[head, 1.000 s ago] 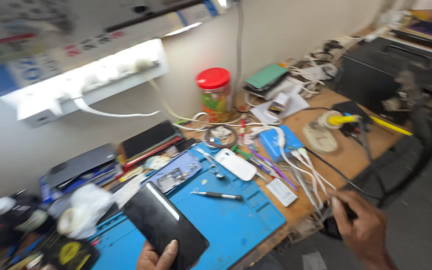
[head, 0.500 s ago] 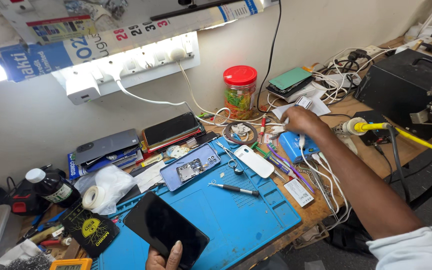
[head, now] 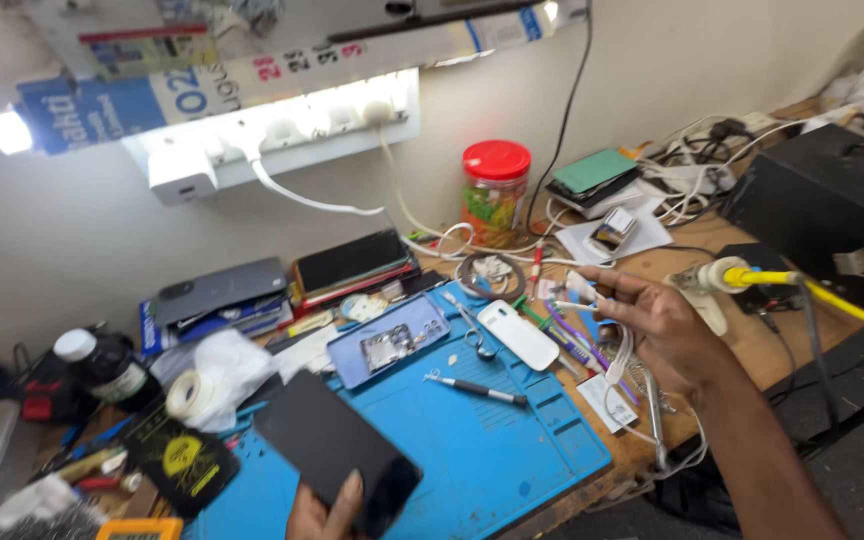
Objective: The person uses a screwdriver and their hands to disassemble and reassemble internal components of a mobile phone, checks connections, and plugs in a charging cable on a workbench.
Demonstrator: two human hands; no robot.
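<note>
While the left hand (head: 327,512) grips a dark smartphone (head: 337,462) at the bottom centre, thumb across its glass to steady it over the blue repair mat (head: 482,450), the right hand (head: 657,325) pinches a white charging cable (head: 617,360) at centre right.

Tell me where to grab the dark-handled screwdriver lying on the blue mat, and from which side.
Grip the screwdriver mid-handle, on the dark, thicker part towards its right end. It lies flat on the blue mat with bare mat on both long sides, so probably come from above, fingers either side of the shaft. The right hand is nearest; the left hand holds the black phone.
</note>
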